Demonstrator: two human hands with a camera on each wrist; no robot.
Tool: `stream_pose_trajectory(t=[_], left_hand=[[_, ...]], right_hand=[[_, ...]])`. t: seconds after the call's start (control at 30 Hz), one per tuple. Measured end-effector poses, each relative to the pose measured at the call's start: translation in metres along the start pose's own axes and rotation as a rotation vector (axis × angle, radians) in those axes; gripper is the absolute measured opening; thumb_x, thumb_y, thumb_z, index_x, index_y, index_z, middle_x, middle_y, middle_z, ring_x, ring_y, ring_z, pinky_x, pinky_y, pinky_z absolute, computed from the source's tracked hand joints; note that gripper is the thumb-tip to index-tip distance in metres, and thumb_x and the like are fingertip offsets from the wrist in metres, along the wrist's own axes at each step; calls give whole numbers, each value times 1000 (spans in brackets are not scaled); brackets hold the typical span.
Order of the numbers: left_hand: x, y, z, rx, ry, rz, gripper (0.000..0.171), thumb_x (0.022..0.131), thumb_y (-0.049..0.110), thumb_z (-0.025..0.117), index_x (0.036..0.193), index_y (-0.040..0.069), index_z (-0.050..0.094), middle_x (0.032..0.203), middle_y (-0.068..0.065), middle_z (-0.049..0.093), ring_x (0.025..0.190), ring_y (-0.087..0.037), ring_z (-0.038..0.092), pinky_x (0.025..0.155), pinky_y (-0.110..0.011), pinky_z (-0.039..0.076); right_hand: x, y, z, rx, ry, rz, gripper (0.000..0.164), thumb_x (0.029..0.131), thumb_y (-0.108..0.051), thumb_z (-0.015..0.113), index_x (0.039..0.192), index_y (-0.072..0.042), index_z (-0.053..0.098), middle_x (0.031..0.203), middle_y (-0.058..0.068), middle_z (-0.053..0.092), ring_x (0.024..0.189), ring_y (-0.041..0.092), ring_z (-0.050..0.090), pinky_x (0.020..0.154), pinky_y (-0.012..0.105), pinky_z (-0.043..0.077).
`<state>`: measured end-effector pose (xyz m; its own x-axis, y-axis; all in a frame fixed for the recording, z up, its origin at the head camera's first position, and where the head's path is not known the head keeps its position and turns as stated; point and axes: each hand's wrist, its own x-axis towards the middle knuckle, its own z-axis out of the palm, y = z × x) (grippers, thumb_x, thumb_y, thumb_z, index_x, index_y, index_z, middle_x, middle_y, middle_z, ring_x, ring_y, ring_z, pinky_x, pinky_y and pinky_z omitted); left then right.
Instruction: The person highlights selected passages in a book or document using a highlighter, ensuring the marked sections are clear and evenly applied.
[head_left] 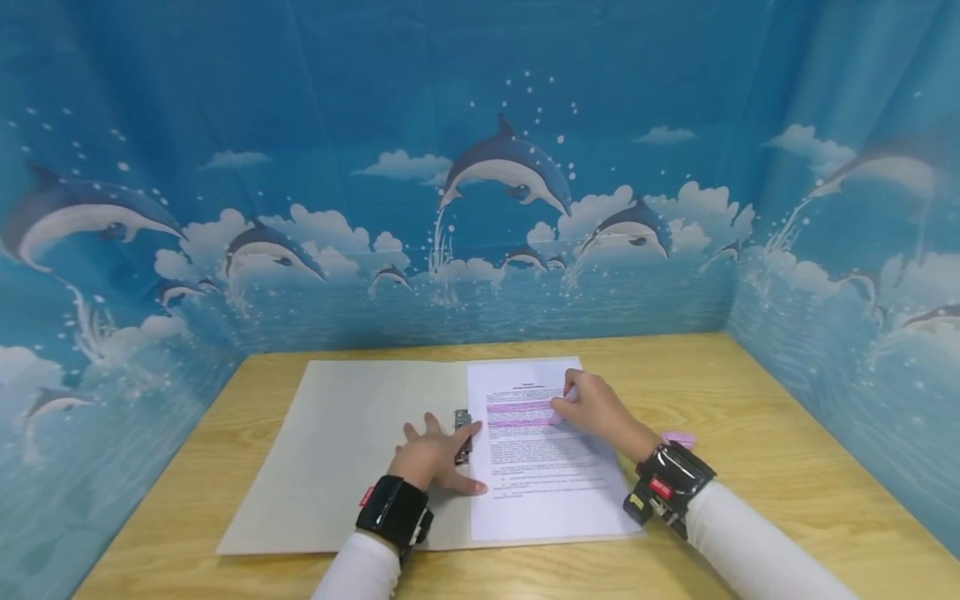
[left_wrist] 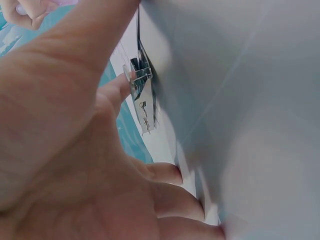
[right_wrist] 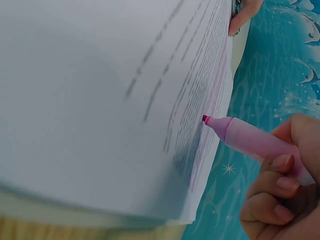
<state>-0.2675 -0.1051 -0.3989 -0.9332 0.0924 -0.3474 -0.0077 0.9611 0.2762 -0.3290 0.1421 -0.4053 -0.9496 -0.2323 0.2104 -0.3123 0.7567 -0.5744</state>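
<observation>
My right hand grips a pink highlighter above the right part of a printed sheet. In the right wrist view its dark pink chisel tip points at the text lines and seems to touch the paper or hover just over it; I cannot tell which. Pink-purple bands cover several lines in the sheet's upper half. The sheet lies on the right side of an opened cream folder. Across the fold, my left hand rests with spread fingers, thumb and index finger at the sheet's left edge, beside the metal clip.
A pink cap lies on the wooden table, right of the sheet and partly behind my right wrist. A blue dolphin-print curtain encloses the back and sides. Both wrists wear black camera straps.
</observation>
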Motion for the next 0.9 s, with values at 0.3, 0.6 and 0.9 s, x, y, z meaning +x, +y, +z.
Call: stream_pose_trajectory(t=[0.3, 0.6, 0.9], left_hand=[[0, -1, 0, 3, 2, -4, 99, 56, 58, 77, 143, 34, 36, 152, -34, 14, 131, -62, 10, 103, -73, 25], [1, -1, 1, -3, 7, -2, 99, 55, 59, 77, 142, 34, 37, 152, -34, 16, 130, -63, 11, 102, -74, 26], [-2, 1, -1, 0, 6, -2, 98, 56, 58, 77, 142, 33, 38, 152, -34, 17, 130, -62, 12, 101, -74, 27]], right_hand=[[-2, 11, -7, -3, 1, 20, 18, 75, -15, 68, 73, -5, 53, 60, 6, 61, 45, 12, 43, 41, 23, 36], [-3, 25, -11, -19, 26, 33, 21, 73, -16, 69, 70, -6, 50, 56, 3, 55, 46, 12, 43, 40, 23, 36], [-7, 33, -20, -53, 53, 7, 20, 74, -15, 68, 70, -5, 51, 56, 2, 47, 46, 12, 43, 39, 24, 38]])
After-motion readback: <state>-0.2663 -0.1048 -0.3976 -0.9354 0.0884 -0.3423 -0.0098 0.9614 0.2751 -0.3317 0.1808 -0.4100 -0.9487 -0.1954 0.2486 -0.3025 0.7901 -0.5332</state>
